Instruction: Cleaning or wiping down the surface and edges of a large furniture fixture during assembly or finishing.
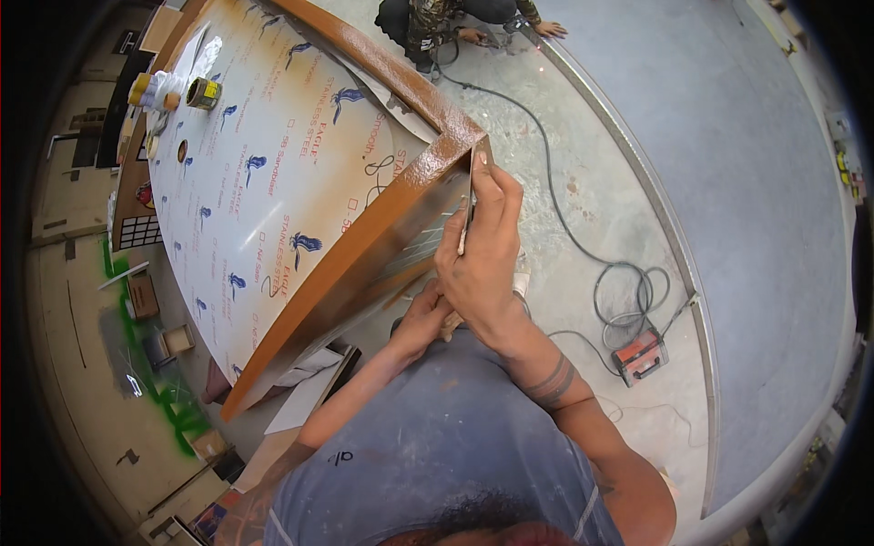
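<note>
A large panel (273, 136) covered in printed white protective film has a glossy brown painted rim (341, 291). At the rim's near right corner, my right hand (482, 264) is raised with its fingertips against the side face. A thin, flat, pale-edged piece (466, 226) shows between its thumb and fingers; its kind is unclear. My left hand (421, 320) is closed low in front of my shirt, just below the right hand. Something small and tan (450, 325) shows beside its fingers, largely hidden.
On the panel stand an open tin (203, 93) and several rolls of tape (146, 89). A red machine (640, 357) with a dark cable (551, 173) lies on the floor to the right. A long metal edge (655, 200) borders a grey surface. Another person (446, 23) crouches at the far side.
</note>
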Demonstrator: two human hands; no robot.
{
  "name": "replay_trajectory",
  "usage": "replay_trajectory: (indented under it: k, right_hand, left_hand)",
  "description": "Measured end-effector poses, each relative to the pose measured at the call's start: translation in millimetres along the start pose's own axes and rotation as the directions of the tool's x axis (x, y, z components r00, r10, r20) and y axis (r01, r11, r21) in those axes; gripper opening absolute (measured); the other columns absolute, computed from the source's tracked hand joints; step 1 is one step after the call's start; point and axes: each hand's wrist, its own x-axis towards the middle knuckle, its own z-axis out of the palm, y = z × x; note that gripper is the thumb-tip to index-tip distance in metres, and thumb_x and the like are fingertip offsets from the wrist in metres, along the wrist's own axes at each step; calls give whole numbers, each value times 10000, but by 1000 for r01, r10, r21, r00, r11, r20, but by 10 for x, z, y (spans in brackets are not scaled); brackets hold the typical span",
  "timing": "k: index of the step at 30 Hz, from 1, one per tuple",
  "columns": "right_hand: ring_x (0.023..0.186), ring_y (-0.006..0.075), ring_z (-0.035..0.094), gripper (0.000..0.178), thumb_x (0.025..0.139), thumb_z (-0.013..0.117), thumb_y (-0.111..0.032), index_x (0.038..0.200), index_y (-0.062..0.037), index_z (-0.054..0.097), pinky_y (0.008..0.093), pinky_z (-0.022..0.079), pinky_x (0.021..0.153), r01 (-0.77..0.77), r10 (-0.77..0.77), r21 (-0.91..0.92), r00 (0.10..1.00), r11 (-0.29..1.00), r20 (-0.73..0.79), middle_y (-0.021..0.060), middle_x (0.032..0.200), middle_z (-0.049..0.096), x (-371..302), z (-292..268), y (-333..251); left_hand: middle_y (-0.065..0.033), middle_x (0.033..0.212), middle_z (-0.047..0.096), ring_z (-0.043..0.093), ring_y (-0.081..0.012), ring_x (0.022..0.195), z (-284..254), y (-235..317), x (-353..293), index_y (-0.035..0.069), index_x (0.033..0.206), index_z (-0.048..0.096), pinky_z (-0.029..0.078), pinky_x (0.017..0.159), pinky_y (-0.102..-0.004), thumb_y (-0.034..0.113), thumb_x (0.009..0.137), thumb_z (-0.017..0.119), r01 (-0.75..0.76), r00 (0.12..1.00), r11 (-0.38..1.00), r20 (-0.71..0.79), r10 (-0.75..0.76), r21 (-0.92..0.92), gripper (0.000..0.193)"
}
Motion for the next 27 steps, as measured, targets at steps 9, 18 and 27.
replay_trajectory:
  k: [9,18,27]
  right_hand:
    - [1142,435,547,581,872,510,114,1442,63,412,431,488,954,-4,4,41,1000,999,-8,281,1297,446,-44,39,-28]
    - [1134,435,537,620,842,534,122,1443,43,407,442,489,931,-20,20,10,1000,1000,-11,269,1284,450,10,43,-26]
    - [1152,418,516,544,863,472,132,1400,61,425,455,447,984,-43,45,76,999,996,-20,269,1256,483,53,34,-14]
  left_hand:
    - [-66,1260,577,525,-133,1179,121,76,-63,28,1413,455,415,1027,-295,293,1048,569,-122,992,992,14,122,23,465]
    - [-68,1378,530,491,-160,1285,98,32,-63,28,1422,457,367,1113,-320,258,1052,560,-141,990,990,4,141,12,447]
    - [-79,1394,516,487,-175,1295,32,17,-41,25,1409,475,357,1123,-335,246,1048,566,28,999,998,22,-29,50,433]
